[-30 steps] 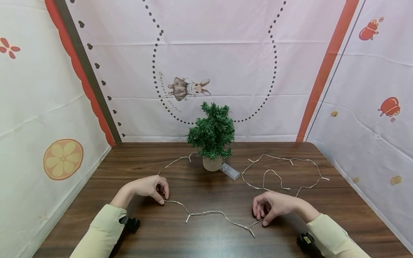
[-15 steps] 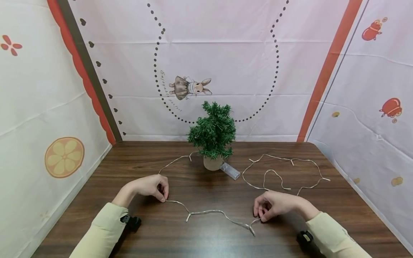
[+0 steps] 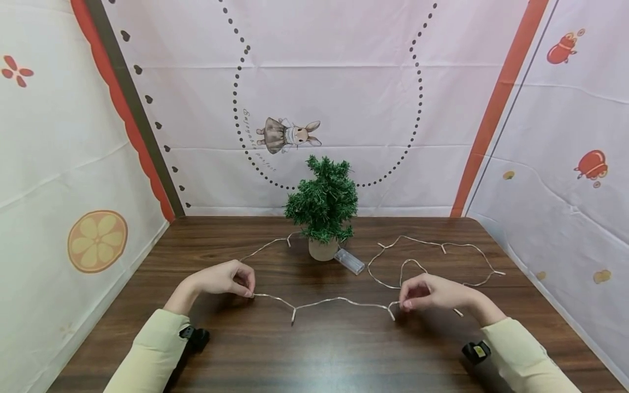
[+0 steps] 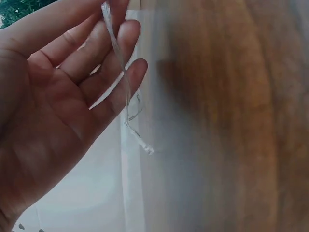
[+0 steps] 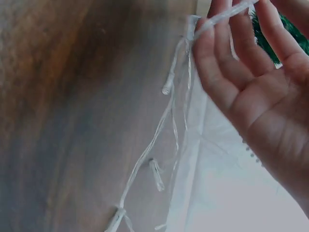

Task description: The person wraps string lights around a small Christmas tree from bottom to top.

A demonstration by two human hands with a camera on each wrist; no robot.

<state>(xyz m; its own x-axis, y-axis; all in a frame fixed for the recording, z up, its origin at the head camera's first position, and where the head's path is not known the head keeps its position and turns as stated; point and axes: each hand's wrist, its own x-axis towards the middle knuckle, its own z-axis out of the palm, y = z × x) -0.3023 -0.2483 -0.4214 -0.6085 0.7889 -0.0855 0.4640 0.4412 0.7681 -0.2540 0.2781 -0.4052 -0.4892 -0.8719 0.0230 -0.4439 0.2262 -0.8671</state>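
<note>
A thin string of fairy lights [image 3: 339, 298] with short bulb stubs spans between my two hands in the head view. My left hand [image 3: 223, 281] pinches it between thumb and fingertips at the left. Over on the right, my right hand [image 3: 442, 295] pinches another stretch of the wire. In the left wrist view, the fairy-light wire [image 4: 127, 96] runs from the fingertips past the fingers. Several bulb stubs on the wire [image 5: 145, 154] hang below the fingertips in the right wrist view. Behind the hands stands a small green artificial tree [image 3: 324, 202] in a pale pot.
A clear battery box [image 3: 350, 261] lies beside the pot. Right of it, a loose loop of the same wire [image 3: 417, 238] lies on the wooden table [image 3: 314, 355]. More wire runs from my left hand behind the pot. Printed cloth [image 3: 344, 98] encloses the back and sides.
My right hand has moved up and away toward the back, slightly right, raising the wire. The left hand has shifted a little toward the back. The stretch between them is straighter.
</note>
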